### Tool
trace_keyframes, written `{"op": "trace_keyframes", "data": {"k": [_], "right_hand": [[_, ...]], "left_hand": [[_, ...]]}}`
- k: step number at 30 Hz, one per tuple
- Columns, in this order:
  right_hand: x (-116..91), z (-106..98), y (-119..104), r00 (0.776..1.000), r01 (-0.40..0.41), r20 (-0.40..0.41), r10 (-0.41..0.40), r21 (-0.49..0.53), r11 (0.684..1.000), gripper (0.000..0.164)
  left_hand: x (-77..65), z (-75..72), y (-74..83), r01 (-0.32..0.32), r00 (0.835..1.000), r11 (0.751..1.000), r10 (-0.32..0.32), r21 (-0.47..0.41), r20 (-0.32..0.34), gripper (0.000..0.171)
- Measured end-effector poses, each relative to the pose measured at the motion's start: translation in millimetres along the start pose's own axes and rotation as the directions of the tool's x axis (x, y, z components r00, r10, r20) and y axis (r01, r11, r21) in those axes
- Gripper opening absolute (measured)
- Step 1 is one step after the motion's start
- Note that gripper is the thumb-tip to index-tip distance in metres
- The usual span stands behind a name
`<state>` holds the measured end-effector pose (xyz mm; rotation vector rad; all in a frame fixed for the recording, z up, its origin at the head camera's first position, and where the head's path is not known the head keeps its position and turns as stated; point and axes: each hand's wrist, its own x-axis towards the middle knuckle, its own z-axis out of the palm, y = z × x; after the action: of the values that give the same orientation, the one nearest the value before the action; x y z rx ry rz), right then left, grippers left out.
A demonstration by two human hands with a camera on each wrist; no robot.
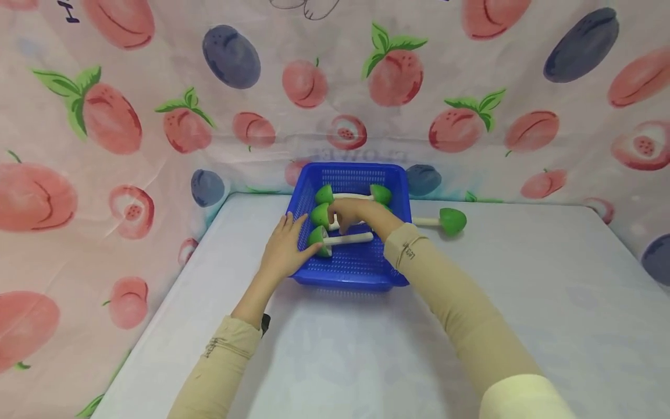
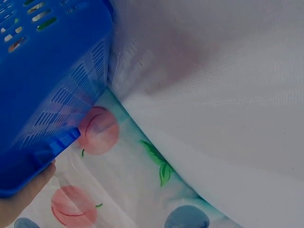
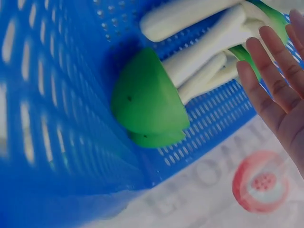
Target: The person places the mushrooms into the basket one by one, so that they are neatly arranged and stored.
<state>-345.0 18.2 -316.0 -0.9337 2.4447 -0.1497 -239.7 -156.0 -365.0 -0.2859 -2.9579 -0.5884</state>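
Note:
In the head view a blue basket (image 1: 340, 282) holds several green-capped toy mushrooms with white stems. The front mushroom (image 1: 348, 239) lies with its cap to the left; behind it another green cap (image 1: 320, 216) sits partly under my right hand (image 1: 352, 212). That hand reaches into the basket, bent downward; in the right wrist view its fingers (image 3: 271, 71) look straight and hold nothing, beside the white stems (image 3: 209, 61). My left hand (image 1: 282, 250) rests on the basket's left rim, fingers spread and thumb over the edge. Only part of it shows in the left wrist view.
Another green mushroom (image 1: 452, 222) lies on the white table (image 1: 523, 279) right of the basket, its stem toward the basket. Close behind the basket hangs a fruit-printed cloth (image 1: 356, 87), which also covers the left side.

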Motion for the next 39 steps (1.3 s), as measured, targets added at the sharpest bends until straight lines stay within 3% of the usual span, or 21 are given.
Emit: {"op": "trace_keyframes", "data": {"k": [11,17,23,32,39], "right_hand": [[-27,-21,-1,1.0,0.019,-0.022,-0.019,0.027,0.999,0.039],[-44,-26,7,0.995,0.063,-0.086,-0.057,0.065,0.996,0.034],[-61,-26,21,0.974,0.134,-0.198,-0.107,0.133,0.982,0.03],[-91,-23,39,0.95,0.136,-0.302,-0.083,0.157,0.978,0.028],[-110,-8,67,0.921,0.101,-0.388,-0.019,0.192,0.976,0.028]], "left_hand": [[-2.9,1.8,-2.2,-0.003,1.0,1.0,0.003,0.003,0.004,0.077],[-2.7,0.6,-1.9,-0.001,1.0,1.0,0.001,-0.001,0.006,0.074],[-0.8,-1.3,0.4,-0.007,1.0,1.0,0.007,0.007,0.01,0.072],[1.3,-6.5,0.5,-0.012,1.0,1.0,0.012,0.012,-0.003,0.071],[1.1,-1.7,0.6,-0.005,1.0,1.0,0.005,0.006,0.019,0.072]]}}
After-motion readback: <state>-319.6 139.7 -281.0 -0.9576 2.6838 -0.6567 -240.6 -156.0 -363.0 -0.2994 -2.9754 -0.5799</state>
